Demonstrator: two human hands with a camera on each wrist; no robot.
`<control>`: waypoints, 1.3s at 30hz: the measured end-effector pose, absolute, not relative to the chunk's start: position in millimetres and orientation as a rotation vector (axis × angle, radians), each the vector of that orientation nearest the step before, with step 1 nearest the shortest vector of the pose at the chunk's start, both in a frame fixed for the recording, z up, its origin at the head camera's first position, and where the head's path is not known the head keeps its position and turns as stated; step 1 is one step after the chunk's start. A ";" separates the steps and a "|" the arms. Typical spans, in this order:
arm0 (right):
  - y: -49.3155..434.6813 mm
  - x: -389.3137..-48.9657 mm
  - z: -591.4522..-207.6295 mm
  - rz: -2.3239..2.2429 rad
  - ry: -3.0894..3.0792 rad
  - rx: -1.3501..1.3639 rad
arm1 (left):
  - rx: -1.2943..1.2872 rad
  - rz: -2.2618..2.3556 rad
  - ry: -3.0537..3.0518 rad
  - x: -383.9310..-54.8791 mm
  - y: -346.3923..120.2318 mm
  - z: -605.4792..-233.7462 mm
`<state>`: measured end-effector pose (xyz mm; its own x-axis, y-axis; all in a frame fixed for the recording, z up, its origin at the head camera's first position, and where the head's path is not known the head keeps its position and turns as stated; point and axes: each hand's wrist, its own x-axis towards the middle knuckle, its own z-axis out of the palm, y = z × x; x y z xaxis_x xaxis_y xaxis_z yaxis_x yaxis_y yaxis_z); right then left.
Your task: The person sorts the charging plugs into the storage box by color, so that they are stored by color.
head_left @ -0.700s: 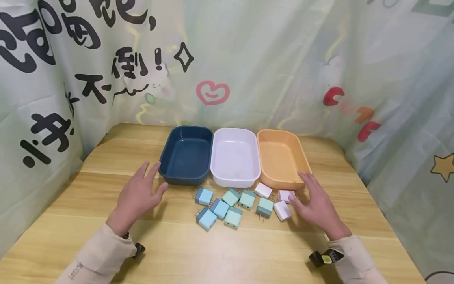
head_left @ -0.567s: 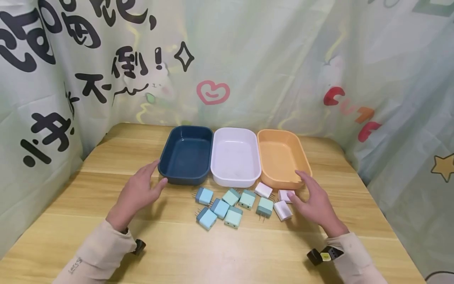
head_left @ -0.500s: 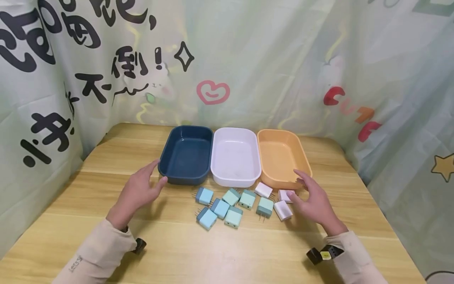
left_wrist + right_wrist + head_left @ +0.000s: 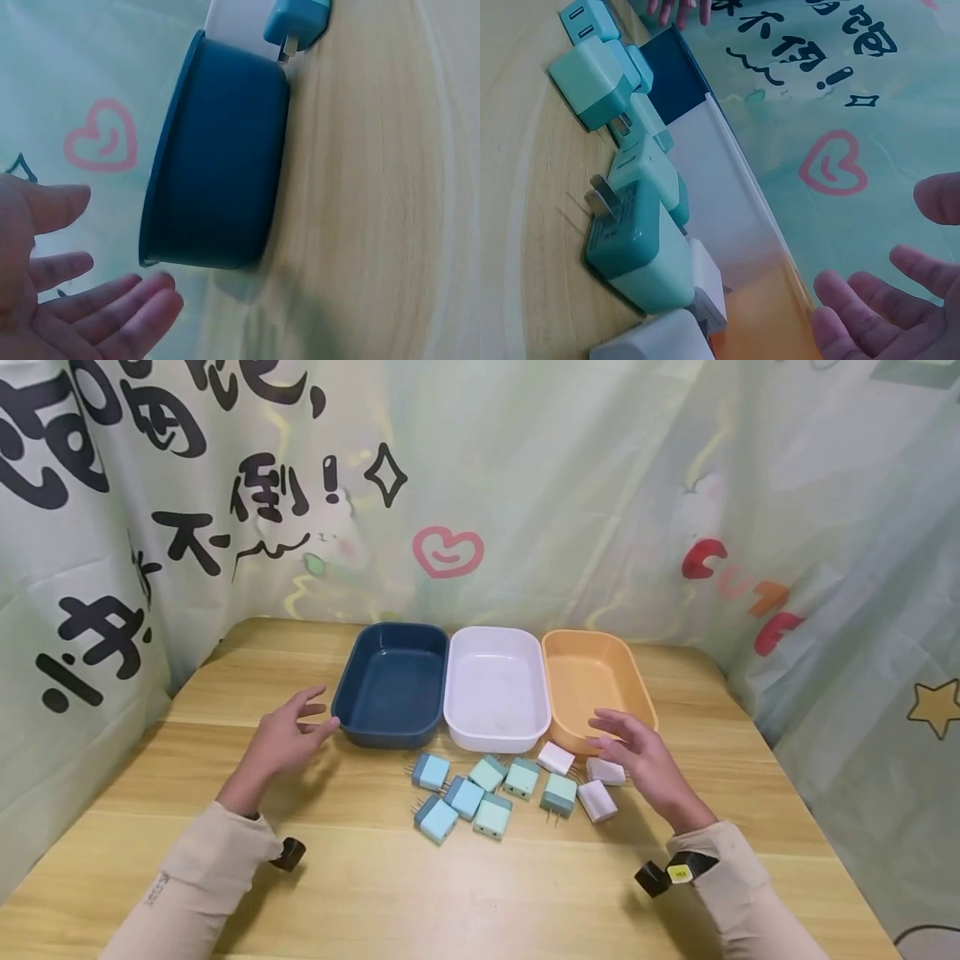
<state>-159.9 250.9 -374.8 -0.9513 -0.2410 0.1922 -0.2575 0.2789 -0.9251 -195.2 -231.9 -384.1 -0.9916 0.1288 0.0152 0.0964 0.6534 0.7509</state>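
Observation:
Three trays stand side by side: a dark blue tray (image 4: 390, 739), a white tray (image 4: 498, 743) and an orange tray (image 4: 645, 693). In front of them lie several two-prong charger plugs: blue ones such as this blue charger (image 4: 437, 820), green ones such as this green charger (image 4: 492, 817), and white ones such as this white charger (image 4: 597, 802). My left hand (image 4: 281, 743) hovers left of the dark blue tray, fingers relaxed, holding nothing. Over the front right part of the orange tray, my right hand (image 4: 652, 760) is held with loosely bent fingers and nothing in them.
The trays and chargers rest on a wooden table (image 4: 480, 893). A printed curtain (image 4: 570, 493) hangs behind and along both sides. A small black device (image 4: 675, 870) is strapped on the right wrist, and another black device (image 4: 288, 853) on the left.
My right hand has moved left and slightly up over the orange tray. The left hand has shifted slightly up and left, its fingers bending differently. Chargers and trays stay in place.

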 end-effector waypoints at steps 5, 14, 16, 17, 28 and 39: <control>243.2 -163.5 -374.3 1.934 -2.495 0.490 | 0.130 1.564 2.571 -200.6 -233.4 -390.5; 226.7 -169.9 -373.6 1.973 -2.562 0.522 | 0.040 1.706 2.367 -206.1 -235.3 -396.1; 222.4 -171.9 -373.6 1.987 -2.579 0.531 | 0.029 1.697 2.357 -206.9 -233.8 -395.9; 220.2 -173.0 -373.9 1.997 -2.585 0.538 | 0.022 1.692 2.354 -207.4 -233.3 -396.0; 192.4 -181.0 -377.5 2.083 -2.625 0.595 | -0.015 1.699 2.338 -209.8 -229.2 -397.0; 169.1 -186.4 -377.7 2.206 -2.641 0.681 | -0.016 1.704 2.333 -210.9 -225.2 -399.6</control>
